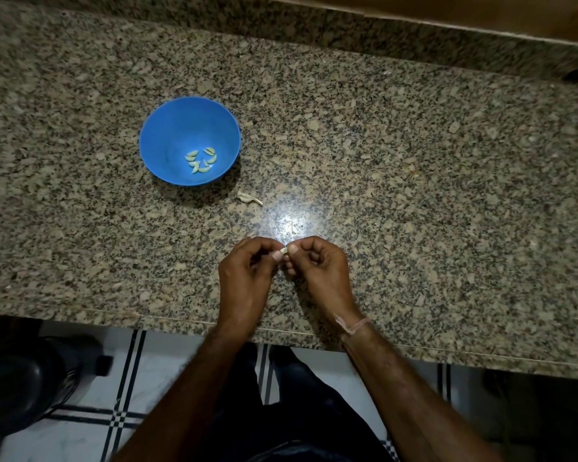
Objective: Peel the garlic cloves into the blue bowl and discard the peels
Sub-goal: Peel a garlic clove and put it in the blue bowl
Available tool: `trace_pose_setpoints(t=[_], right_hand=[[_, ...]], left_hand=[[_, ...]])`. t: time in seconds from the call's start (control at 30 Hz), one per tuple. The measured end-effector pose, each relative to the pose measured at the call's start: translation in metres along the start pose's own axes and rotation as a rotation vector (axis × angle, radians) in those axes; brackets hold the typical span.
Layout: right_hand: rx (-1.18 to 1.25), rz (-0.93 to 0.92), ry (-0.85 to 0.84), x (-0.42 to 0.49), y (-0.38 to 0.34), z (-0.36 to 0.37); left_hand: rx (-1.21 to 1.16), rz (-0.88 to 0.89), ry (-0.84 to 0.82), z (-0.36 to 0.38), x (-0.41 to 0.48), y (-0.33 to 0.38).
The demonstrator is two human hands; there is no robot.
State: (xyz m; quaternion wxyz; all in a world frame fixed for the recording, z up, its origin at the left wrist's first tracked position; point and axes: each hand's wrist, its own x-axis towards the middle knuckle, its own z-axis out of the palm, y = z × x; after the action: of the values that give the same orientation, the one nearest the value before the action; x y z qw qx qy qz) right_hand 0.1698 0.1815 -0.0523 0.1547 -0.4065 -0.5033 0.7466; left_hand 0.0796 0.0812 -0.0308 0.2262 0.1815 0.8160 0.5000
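A blue bowl [167, 135] stands on the granite counter, left of centre, with several peeled garlic cloves [201, 160] in its bottom. Near the counter's front edge my left hand [244, 278] and my right hand [321, 271] meet, fingers curled. Between their thumbs and fingertips they pinch one small pale garlic clove [284, 250], mostly hidden by the fingers. A single unpeeled garlic piece [248, 198] lies on the counter just right of and below the bowl.
The speckled granite counter [431, 195] stretches wide to the right and back, ending at a raised granite ledge [347, 31]. Below the front edge lie a tiled floor [90, 431] and a dark round object [17, 381] at lower left.
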Motion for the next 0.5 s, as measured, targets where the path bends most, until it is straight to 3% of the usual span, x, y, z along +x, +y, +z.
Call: trace_pose_setpoints(t=[0.23,0.5], right_hand=[[-0.031,0.01,-0.01,0.0019,-0.0002,0.0007],[0.099,0.183,-0.048,0.0061,-0.0025,-0.0007]], left_hand=[[-0.125,-0.053,-0.051,-0.0035,0.0009,0.0017],[-0.168,-0.053,-0.153,-0.0087,0.0036,0.0008]])
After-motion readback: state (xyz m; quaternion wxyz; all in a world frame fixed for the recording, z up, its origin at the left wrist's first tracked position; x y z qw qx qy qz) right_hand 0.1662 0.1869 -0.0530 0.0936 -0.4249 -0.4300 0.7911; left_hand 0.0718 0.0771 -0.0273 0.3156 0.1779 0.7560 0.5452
